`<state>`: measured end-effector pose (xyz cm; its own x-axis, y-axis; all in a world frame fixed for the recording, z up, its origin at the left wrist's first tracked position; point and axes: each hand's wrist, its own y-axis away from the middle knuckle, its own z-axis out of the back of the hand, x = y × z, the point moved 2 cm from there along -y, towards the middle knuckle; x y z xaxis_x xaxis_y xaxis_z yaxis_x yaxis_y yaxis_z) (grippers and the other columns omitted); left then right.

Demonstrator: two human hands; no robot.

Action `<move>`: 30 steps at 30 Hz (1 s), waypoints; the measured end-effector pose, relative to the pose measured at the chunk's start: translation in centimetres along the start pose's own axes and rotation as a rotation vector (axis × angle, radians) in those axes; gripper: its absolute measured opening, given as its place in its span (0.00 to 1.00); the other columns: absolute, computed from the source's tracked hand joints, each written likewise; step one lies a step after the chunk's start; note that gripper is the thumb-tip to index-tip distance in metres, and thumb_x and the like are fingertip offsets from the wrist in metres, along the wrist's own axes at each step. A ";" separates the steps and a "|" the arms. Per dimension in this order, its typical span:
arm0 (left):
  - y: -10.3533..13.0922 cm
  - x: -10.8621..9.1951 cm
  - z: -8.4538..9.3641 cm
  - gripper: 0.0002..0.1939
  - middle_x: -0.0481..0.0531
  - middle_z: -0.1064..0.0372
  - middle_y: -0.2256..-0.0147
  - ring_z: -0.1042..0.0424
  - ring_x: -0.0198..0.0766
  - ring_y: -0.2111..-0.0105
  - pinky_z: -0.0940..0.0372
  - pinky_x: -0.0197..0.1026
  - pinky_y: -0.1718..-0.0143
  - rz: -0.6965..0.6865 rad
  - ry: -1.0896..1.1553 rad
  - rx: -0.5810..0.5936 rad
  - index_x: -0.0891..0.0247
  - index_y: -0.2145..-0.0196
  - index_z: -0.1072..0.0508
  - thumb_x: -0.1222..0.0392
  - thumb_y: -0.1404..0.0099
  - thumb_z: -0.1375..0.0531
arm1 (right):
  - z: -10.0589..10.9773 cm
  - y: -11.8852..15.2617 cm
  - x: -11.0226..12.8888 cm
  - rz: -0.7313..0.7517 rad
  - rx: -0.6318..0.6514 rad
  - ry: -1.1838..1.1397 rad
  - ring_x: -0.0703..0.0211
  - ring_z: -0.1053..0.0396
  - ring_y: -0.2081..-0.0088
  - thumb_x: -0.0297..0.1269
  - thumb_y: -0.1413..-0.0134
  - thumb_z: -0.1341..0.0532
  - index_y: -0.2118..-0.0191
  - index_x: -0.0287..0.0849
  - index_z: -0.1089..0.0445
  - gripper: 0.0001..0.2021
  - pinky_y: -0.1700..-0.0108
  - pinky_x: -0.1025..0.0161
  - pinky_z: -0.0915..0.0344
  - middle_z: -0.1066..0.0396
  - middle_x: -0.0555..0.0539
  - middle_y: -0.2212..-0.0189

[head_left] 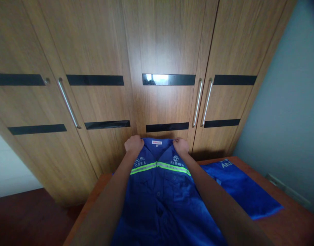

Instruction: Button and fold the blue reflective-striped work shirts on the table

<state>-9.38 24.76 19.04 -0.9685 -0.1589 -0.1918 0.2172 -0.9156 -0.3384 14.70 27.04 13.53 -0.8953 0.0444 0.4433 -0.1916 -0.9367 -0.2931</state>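
Observation:
A blue work jacket (158,186) with a green and silver reflective stripe, chest lettering and a white neck label is stretched out in front of me, its buttoned front facing up. My left hand (134,144) is closed on the shoulder beside the collar. On the other shoulder, my right hand (181,145) grips the cloth in the same way. The jacket's lower part runs down toward me between my forearms and out of the picture. To the right lies a folded blue garment (245,191) with white lettering, partly covered by my right arm.
The garments are over a reddish-brown wooden surface (280,227). Just behind it rises a wooden wardrobe (167,106) with black strips and long metal handles (197,102). A pale wall (282,102) stands at the right. Dark reddish floor (21,215) shows at the lower left.

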 end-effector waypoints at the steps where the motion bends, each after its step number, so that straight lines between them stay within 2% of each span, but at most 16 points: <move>1: -0.4 -0.2 0.0 0.18 0.65 0.25 0.59 0.25 0.53 0.60 0.32 0.48 0.63 -0.001 0.007 0.011 0.64 0.60 0.22 0.58 0.37 0.50 | 0.1 -0.3 0.3 -0.002 -0.009 -0.005 0.56 0.26 0.59 0.37 0.41 0.50 0.52 0.46 0.27 0.17 0.60 0.65 0.35 0.24 0.45 0.59; 5: -1.1 -0.8 -0.4 0.17 0.60 0.25 0.57 0.26 0.51 0.59 0.33 0.47 0.62 -0.026 0.008 0.045 0.57 0.56 0.24 0.57 0.36 0.49 | 0.3 -0.4 0.6 -0.002 -0.016 -0.009 0.57 0.27 0.58 0.38 0.39 0.51 0.50 0.49 0.29 0.18 0.59 0.67 0.36 0.24 0.47 0.58; 8: -0.6 -0.3 -1.1 0.15 0.63 0.28 0.55 0.30 0.56 0.53 0.35 0.52 0.56 -0.075 -0.026 0.089 0.61 0.58 0.24 0.55 0.37 0.45 | 0.5 0.2 -0.4 0.017 0.009 0.015 0.54 0.28 0.55 0.42 0.40 0.49 0.52 0.50 0.28 0.16 0.57 0.63 0.36 0.25 0.46 0.57; 11: -0.2 0.7 -1.9 0.14 0.62 0.31 0.51 0.34 0.52 0.49 0.38 0.54 0.51 -0.129 -0.049 0.183 0.64 0.58 0.26 0.54 0.36 0.43 | 0.9 0.8 -1.5 0.040 0.061 0.049 0.49 0.29 0.54 0.45 0.44 0.44 0.58 0.48 0.26 0.14 0.56 0.59 0.36 0.25 0.43 0.58; 15: -0.6 1.6 -3.3 0.15 0.54 0.31 0.53 0.30 0.42 0.55 0.33 0.51 0.55 -0.181 -0.030 0.384 0.64 0.54 0.30 0.54 0.35 0.42 | 1.4 1.0 -2.2 0.064 0.112 0.062 0.43 0.30 0.52 0.44 0.44 0.43 0.59 0.41 0.27 0.14 0.54 0.53 0.37 0.26 0.36 0.58; 18: -1.1 1.9 -4.1 0.15 0.54 0.31 0.54 0.29 0.41 0.57 0.32 0.49 0.57 -0.189 0.021 0.464 0.64 0.53 0.31 0.55 0.35 0.41 | 1.4 0.7 -2.5 0.059 0.144 0.022 0.44 0.29 0.54 0.40 0.45 0.42 0.57 0.39 0.29 0.13 0.54 0.55 0.37 0.26 0.35 0.58; 21: -1.4 2.3 -4.6 0.15 0.55 0.32 0.53 0.30 0.42 0.56 0.32 0.51 0.55 -0.144 0.097 0.452 0.64 0.52 0.31 0.55 0.35 0.42 | 1.1 0.1 -3.1 0.039 0.193 -0.078 0.53 0.26 0.62 0.34 0.49 0.40 0.58 0.40 0.30 0.11 0.59 0.62 0.35 0.24 0.41 0.67; 23: -1.7 2.5 -4.8 0.16 0.55 0.32 0.52 0.30 0.43 0.55 0.34 0.52 0.54 -0.092 0.167 0.404 0.64 0.52 0.31 0.54 0.35 0.42 | 0.6 -0.5 -3.3 0.027 0.221 -0.177 0.59 0.26 0.70 0.31 0.49 0.41 0.58 0.42 0.30 0.11 0.65 0.66 0.34 0.24 0.48 0.74; 25: -2.0 2.4 -5.1 0.17 0.56 0.32 0.51 0.31 0.44 0.53 0.35 0.54 0.52 -0.047 0.261 0.342 0.65 0.52 0.31 0.52 0.34 0.43 | -0.1 -1.0 -3.3 0.021 0.220 -0.284 0.62 0.27 0.74 0.30 0.47 0.44 0.56 0.42 0.30 0.12 0.68 0.69 0.34 0.25 0.51 0.77; 27: -2.3 1.9 -5.5 0.21 0.59 0.31 0.52 0.30 0.45 0.53 0.36 0.53 0.51 -0.034 0.374 0.291 0.66 0.53 0.30 0.47 0.33 0.47 | -1.0 -1.4 -3.0 0.024 0.201 -0.389 0.64 0.27 0.73 0.30 0.45 0.47 0.53 0.42 0.32 0.15 0.68 0.70 0.33 0.24 0.51 0.75; 30: -2.2 1.5 -6.7 0.28 0.59 0.28 0.53 0.28 0.45 0.53 0.36 0.46 0.52 -0.078 0.552 0.265 0.66 0.50 0.31 0.41 0.31 0.56 | -2.6 -1.6 -2.9 0.044 0.200 -0.531 0.65 0.26 0.68 0.31 0.44 0.48 0.46 0.44 0.38 0.19 0.68 0.71 0.32 0.23 0.50 0.65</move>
<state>-10.52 29.00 13.31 -0.7589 0.0618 -0.6482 0.0422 -0.9887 -0.1437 16.56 29.30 10.48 -0.5659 -0.1288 0.8144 -0.0320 -0.9836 -0.1778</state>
